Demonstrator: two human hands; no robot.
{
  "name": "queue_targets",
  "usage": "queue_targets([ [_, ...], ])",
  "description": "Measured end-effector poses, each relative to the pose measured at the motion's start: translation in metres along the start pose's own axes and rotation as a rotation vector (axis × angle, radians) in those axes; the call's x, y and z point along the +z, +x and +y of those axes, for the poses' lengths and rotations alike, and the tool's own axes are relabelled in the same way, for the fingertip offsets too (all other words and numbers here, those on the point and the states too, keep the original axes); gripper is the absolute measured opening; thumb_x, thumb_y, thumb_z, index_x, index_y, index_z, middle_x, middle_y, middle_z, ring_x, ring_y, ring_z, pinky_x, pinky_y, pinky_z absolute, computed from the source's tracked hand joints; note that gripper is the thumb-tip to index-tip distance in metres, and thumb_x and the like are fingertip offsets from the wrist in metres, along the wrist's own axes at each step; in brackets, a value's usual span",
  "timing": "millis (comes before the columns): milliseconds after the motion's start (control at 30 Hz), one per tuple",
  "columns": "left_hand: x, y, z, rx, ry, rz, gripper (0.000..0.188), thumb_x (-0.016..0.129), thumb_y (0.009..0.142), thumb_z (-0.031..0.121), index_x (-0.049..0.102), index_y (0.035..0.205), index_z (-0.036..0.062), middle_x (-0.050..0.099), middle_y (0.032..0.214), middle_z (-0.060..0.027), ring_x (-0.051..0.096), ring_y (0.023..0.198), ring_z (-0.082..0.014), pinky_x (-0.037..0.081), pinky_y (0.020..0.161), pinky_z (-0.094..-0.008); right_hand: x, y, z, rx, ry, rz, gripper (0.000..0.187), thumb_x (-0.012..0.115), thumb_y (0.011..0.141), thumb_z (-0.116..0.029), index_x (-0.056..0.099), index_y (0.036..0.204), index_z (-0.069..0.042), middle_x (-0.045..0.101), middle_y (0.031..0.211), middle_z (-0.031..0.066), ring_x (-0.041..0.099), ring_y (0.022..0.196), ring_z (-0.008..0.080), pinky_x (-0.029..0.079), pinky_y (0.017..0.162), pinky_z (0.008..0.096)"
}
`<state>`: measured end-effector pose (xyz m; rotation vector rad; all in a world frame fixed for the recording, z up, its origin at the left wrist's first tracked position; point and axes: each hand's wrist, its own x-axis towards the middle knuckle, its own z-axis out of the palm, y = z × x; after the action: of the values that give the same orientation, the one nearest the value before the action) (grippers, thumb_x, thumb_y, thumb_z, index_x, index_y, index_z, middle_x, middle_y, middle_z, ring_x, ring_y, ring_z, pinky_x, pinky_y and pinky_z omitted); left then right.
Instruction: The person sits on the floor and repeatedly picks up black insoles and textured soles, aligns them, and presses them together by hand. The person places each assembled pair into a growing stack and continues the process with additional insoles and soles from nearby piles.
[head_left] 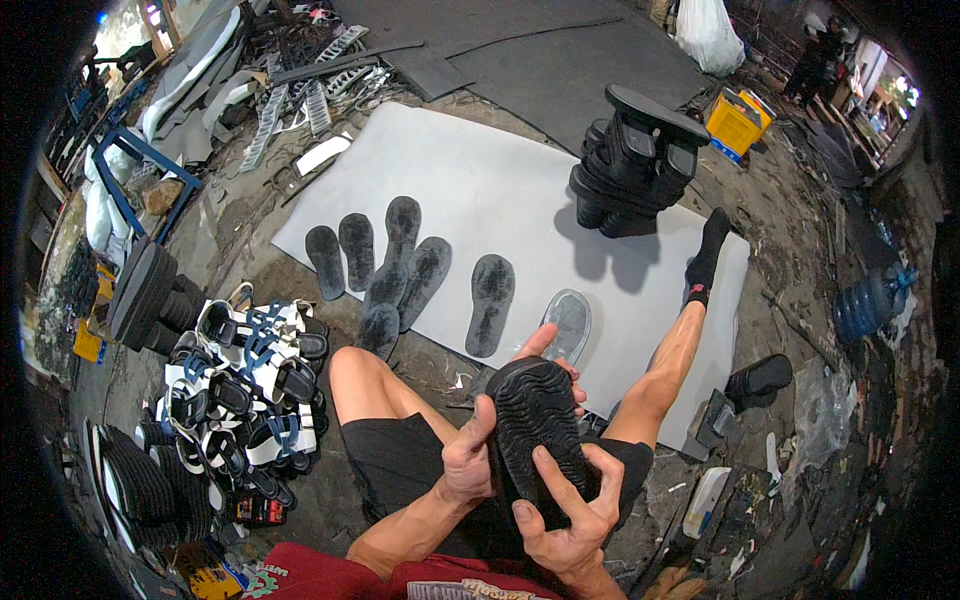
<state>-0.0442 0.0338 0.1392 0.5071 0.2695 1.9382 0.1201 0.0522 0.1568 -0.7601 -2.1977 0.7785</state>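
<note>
A black shoe sole (pixel 535 400) with wavy ridged tread is held up over my lap, its tread side facing me. My left hand (pixel 470 455) grips it from the left, thumb along the edge and fingertips showing behind its far end. Against the near part of the tread, my right hand (pixel 575 505) has its index finger and thumb pressed on the ridges. Just beyond the held sole, a grey insole-shaped piece (pixel 567 325) lies on the pale sheet (pixel 420 150). To its left is a dark flat sole (pixel 491 305).
Several dark soles (pixel 400 250) overlap at the sheet's left edge. A tall stack of black soles (pixel 640 165) stands at the far right. White-and-navy sandals (pixel 250 380) are heaped at my left. A yellow crate (pixel 738 122), a blue water bottle (pixel 870 300) and scraps lie around.
</note>
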Motion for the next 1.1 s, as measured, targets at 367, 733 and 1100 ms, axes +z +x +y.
queue_targets([
  [367,0.003,-0.001,0.000,0.022,0.028,0.024,0.101,0.060,0.104,0.060,0.012,0.172,0.0024,0.047,0.153,-0.0220,0.055,0.140,-0.0317,0.046,0.121,-0.0451,-0.003,0.005,0.004,-0.035,0.055,-0.030,0.059,0.091,0.078,-0.033,0.081,0.132,-0.012,0.061,0.126,0.0248,0.063,0.110,0.0379,0.056,0.097,0.0447],
  [733,-0.012,0.009,-0.007,0.012,0.082,0.192,0.059,0.057,0.099,0.051,0.046,0.139,0.0095,0.051,0.109,-0.0130,0.055,0.094,-0.0238,0.047,0.091,-0.0426,-0.003,0.016,0.020,0.035,0.139,-0.256,0.073,0.096,0.076,-0.031,0.073,0.144,-0.016,0.060,0.130,0.0273,0.061,0.122,0.0421,0.053,0.105,0.0485],
  [1100,-0.024,0.017,0.025,0.490,0.156,0.151,0.060,0.067,0.076,0.043,0.051,0.123,0.0088,0.054,0.107,-0.0147,0.056,0.104,-0.0300,0.043,0.103,-0.0460,-0.003,-0.014,0.095,0.910,1.332,-0.042,0.035,0.071,0.106,-0.020,0.062,0.136,-0.004,0.071,0.126,0.0070,0.071,0.107,0.0168,0.059,0.090,0.0341],
])
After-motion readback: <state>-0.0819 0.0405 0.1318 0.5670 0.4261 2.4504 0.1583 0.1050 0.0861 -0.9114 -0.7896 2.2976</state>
